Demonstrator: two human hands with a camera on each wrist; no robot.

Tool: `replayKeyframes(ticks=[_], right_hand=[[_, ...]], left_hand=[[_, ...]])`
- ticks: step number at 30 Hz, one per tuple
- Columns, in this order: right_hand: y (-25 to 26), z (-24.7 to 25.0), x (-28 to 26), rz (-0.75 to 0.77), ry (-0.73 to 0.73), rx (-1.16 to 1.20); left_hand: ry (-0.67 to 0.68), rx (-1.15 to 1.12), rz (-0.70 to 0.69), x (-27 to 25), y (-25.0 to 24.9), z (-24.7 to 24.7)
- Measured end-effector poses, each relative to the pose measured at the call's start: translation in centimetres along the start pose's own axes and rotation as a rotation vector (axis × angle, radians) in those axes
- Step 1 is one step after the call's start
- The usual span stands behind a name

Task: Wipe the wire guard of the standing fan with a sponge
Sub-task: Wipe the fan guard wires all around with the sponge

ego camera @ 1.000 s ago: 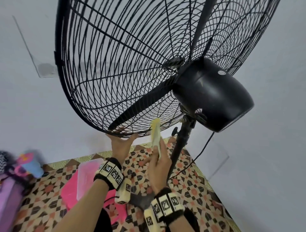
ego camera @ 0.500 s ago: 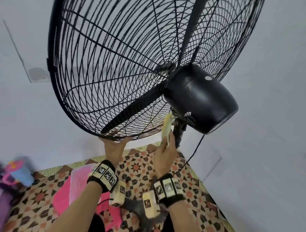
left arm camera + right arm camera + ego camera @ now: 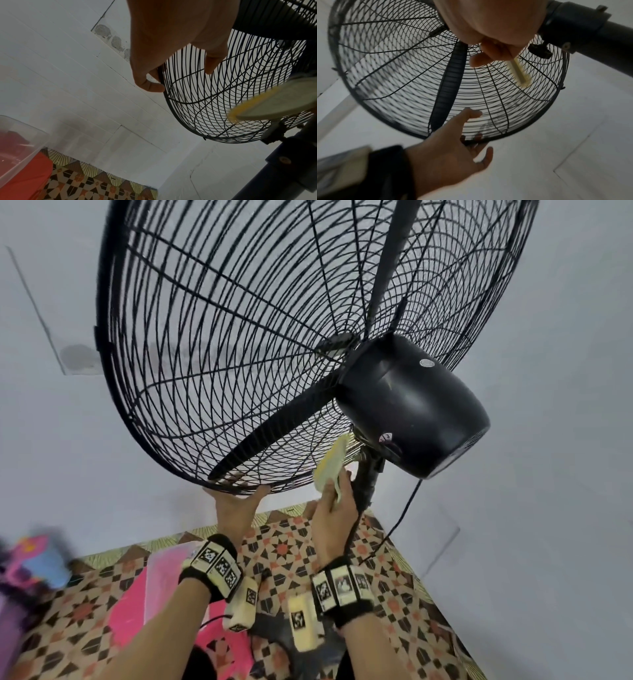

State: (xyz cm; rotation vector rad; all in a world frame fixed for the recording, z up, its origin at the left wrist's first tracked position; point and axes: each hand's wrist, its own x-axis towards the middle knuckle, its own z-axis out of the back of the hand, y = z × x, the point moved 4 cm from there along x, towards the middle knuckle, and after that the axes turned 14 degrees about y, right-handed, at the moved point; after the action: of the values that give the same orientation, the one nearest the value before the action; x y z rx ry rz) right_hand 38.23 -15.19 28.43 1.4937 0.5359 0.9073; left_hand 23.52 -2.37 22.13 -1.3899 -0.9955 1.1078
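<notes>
A: Largest item first. What is recorded for the fan?

B: A black standing fan is seen from below. Its wire guard (image 3: 239, 344) fills the upper part of the head view, with a dark blade (image 3: 274, 426) inside it and the rounded motor housing (image 3: 414, 405) behind. The pole (image 3: 366, 477) runs down just beside the right hand's fingers.

A: And the left hand (image 3: 236, 508)?

B: The bottom rim of the guard is gripped by it. In the left wrist view the fingers (image 3: 150, 86) are curled round the rim's outer edge, with the thumb (image 3: 212, 63) laid against the wires on the near side. The rim is thus pinched between thumb and fingers.

A: The right hand (image 3: 330, 508)?

B: A thin yellow sponge (image 3: 330, 463) is held in it. The lower end of the sponge is pinched between thumb and fingers; the upper end stands out above the fingertips and is laid against the rear wires of the guard, just below the motor housing. In the right wrist view the sponge (image 3: 520, 73) is blurred, and the exact contact point cannot be told.

A: Anything below the hands?

B: A patterned floor mat (image 3: 394, 583) is noted, with a pink object (image 3: 133, 607) and a clear plastic tub (image 3: 18, 146) to the left. Marker bands are worn on both wrists.
</notes>
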Motion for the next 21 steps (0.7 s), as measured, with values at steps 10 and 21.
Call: replayKeyframes(ticks=[10,21], right_hand=[[1.3,1.0,0.9,0.079,-0.092,-0.068],[2.2,1.2,0.7,0.105,-0.123,-0.105]], left_hand=[[0.005,0.012,-0.023,-0.6,-0.6,-0.1],[0.011,0.053,-0.051,-1.5,-1.8,-0.3]])
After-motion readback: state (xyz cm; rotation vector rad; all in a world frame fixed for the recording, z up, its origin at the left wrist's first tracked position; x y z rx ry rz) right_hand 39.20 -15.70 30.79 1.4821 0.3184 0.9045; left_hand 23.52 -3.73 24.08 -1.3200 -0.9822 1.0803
